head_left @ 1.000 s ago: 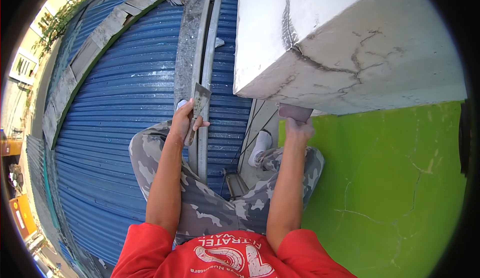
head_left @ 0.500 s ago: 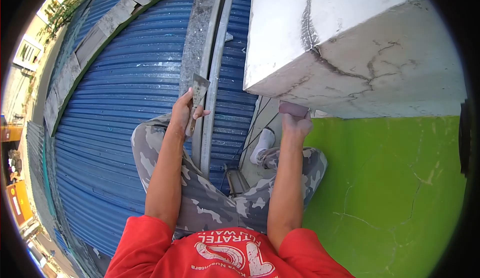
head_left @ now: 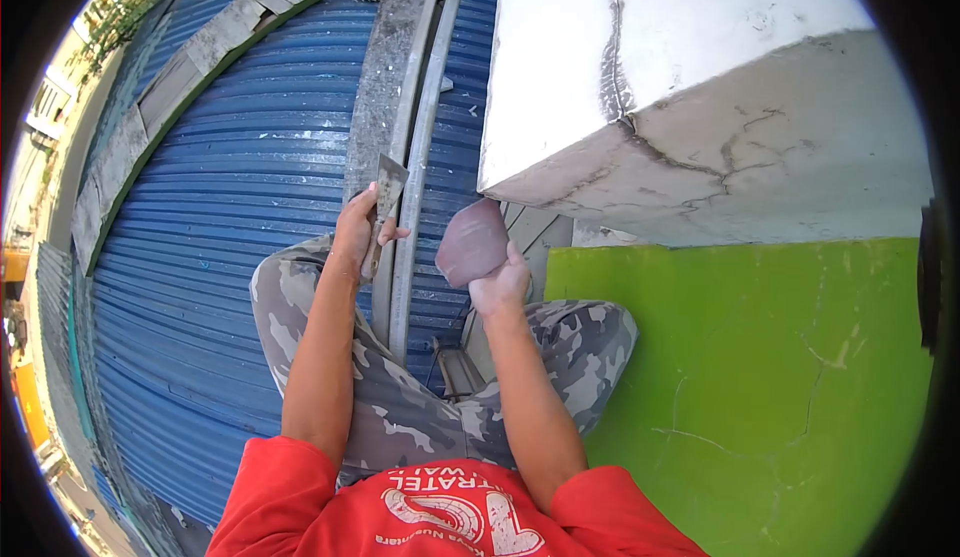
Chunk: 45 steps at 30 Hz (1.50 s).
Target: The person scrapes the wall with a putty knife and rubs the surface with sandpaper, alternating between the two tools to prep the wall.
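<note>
My left hand [head_left: 357,229] holds a putty knife [head_left: 388,195] by its handle, the wide metal blade pointing up, above the long metal strip on the roof. In my right hand [head_left: 502,282] is a pinkish flat sheet [head_left: 472,244], its broad face showing, just below the left corner of the white block [head_left: 560,67]. White dust covers the fingers of that hand. Dark cracks run along the block's front face and underside.
Blue corrugated roofing [head_left: 230,217] spreads to the left, with a curved grey edging [head_left: 190,57] beyond it. A grey metal strip [head_left: 392,77] runs lengthwise over it. A green wall [head_left: 700,357] with fine cracks stands at the right.
My right hand has moved left from under the block's edge, and the pink sheet now shows its broad face. My left hand keeps its hold on the putty knife.
</note>
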Tool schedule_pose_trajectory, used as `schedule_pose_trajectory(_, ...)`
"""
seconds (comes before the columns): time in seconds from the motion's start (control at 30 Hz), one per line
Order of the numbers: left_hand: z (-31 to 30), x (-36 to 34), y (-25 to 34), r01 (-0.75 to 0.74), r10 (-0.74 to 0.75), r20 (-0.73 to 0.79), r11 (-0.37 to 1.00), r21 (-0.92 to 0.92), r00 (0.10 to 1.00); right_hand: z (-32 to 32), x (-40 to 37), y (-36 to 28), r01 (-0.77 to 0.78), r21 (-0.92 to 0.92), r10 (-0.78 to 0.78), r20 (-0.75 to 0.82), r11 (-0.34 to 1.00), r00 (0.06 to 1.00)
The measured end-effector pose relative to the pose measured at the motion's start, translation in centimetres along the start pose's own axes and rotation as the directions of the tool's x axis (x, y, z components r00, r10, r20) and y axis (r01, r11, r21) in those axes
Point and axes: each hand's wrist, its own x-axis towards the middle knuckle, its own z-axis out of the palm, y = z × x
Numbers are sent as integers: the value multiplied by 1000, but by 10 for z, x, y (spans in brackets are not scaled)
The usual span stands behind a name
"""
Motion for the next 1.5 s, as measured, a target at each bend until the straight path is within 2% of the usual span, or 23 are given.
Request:
schedule_pose_trajectory(0.07, 6, -3, 4, 0, 0, 15, 1000, 1, 1000, -38, 15, -51, 105, 65, -100, -62, 992, 993)
schedule_pose_trajectory(0.1, 5, -2, 3, 10, -10, 23, 1000, 13, 1000, -25, 9, -79, 235, 118, -210, -190, 965, 959)
schedule_pose_trajectory(0.13, 5, -1, 2, 15, -16, 26, 1000, 23, 1000, -66, 37, -117, 320, 252, -323, -30, 913, 946)
schedule_pose_trajectory(0.17, 4, 1, 0, 29, -30, 34, 999, 33, 999, -50, 33, -146, 431, 290, -412, -127, 855, 902)
schedule_pose_trajectory(0.27, 8, 0, 0, 40, -41, 88, 999, 13, 995, -18, 47, -187, 535, 401, -526, -144, 743, 838)
schedule_pose_trajectory(0.33, 4, 4, -7, 55, -56, 113, 998, 9, 992, -42, 81, -175, 406, 642, -461, -91, 650, 883)
schedule_pose_trajectory(0.4, 4, 7, -4, 58, -60, 119, 998, 15, 991, -14, 66, -117, 72, 818, -266, 102, 571, 959)
schedule_pose_trajectory(0.43, 7, 3, 1, 54, -54, 100, 999, 5, 994, 22, 48, -69, -26, 747, -220, 228, 664, 949)
schedule_pose_trajectory(0.47, 6, 5, 1, 52, -52, 81, 999, -6, 995, 38, 48, -29, -163, 670, -141, 376, 724, 916)
schedule_pose_trajectory(0.53, 3, 10, 5, 37, -35, 50, 999, -34, 998, 43, 66, 40, -596, 594, -140, 762, 540, 632)
schedule_pose_trajectory(0.63, -2, 6, 12, 12, -17, -32, 991, -130, 999, 43, 63, 28, -420, 643, -87, 604, 640, 792)
schedule_pose_trajectory(0.7, -11, 8, 10, -11, 2, -68, 990, -142, 998, 36, 60, -23, -110, 425, -144, 521, 898, 841)
schedule_pose_trajectory(0.77, -3, 5, 14, 3, -14, -82, 990, -139, 997, -9, 89, -93, -123, 648, -243, 445, 752, 862)
schedule_pose_trajectory(0.87, -6, 7, 12, 5, -5, -2, 996, -85, 1000, -43, 116, -138, -50, 693, -357, 430, 719, 829)
schedule_pose_trajectory(0.93, 2, 8, 12, 7, -5, 31, 999, -43, 999, -32, 126, -116, -81, 637, -375, 545, 766, 750)
schedule_pose_trajectory(1.0, 3, 8, 14, 15, -13, 41, 999, -47, 999, -1, 119, -73, -211, 564, -241, 621, 799, 745)
schedule_pose_trajectory(1.07, 9, 5, 16, 42, -42, -1, 997, -69, 999, 44, 86, -16, -365, 450, -145, 767, 815, 625)
schedule_pose_trajectory(1.17, 3, 9, 12, 22, -23, -1, 994, -104, 1000, 17, 105, 11, -570, 509, -67, 781, 645, 621)
schedule_pose_trajectory(1.27, 3, 5, 15, 16, -19, -37, 996, -90, 999, 19, 92, -37, -91, 243, -133, 764, 966, 632)
schedule_pose_trajectory(1.33, 4, 5, 15, 23, -26, -29, 996, -87, 999, -26, 96, -95, -129, 500, -227, 588, 856, 776)
schedule_pose_trajectory(1.4, 1, 6, 14, 40, -40, -5, 995, -94, 999, -107, 109, -166, -73, 712, -411, 483, 699, 773)
schedule_pose_trajectory(1.47, 0, 11, 11, 38, -36, 16, 995, -88, 999, -92, 62, -192, 495, 408, -592, 154, 767, 791)
schedule_pose_trajectory(1.5, 0, 12, 9, 38, -36, 24, 996, -82, 999, -96, 59, -199, 511, 404, -598, 122, 759, 792)
